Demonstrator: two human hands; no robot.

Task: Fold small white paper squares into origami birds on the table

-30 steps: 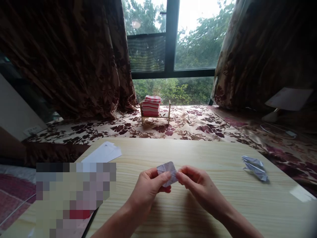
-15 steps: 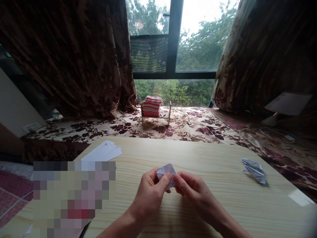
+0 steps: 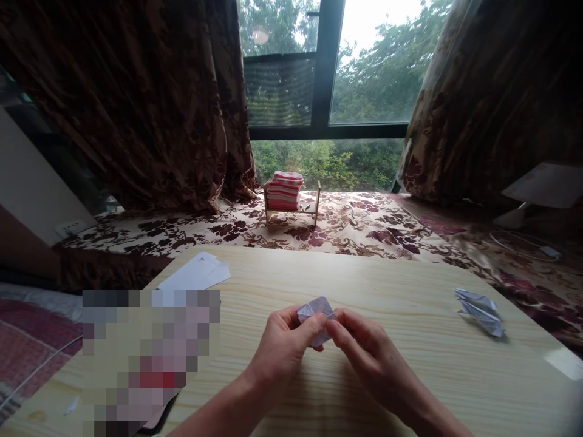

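Note:
A small folded piece of paper (image 3: 317, 306), pale with faint lines and creases, is held above the middle of the wooden table (image 3: 273, 267). My left hand (image 3: 289, 343) pinches it, the thumb lying across its front face. At the paper's right edge, the thumb and fingertips of my right hand (image 3: 367, 343) are pressed together on it. My fingers cover its lower and right parts. Over to the right on the tabletop lie folded paper pieces (image 3: 480, 312) with pointed ends.
White paper sheets (image 3: 195, 272) lie at the table's back left, beside a blurred-out patch. Behind the table, a small wooden rack (image 3: 291, 210) with folded pink-striped cloths (image 3: 285, 191) stands on the floral-covered ledge (image 3: 346, 230). A lamp (image 3: 537, 188) sits at the right.
The whole view has shifted slightly, so things appear farther right. Both hands keep their grip on the folded paper, with only slight finger movement.

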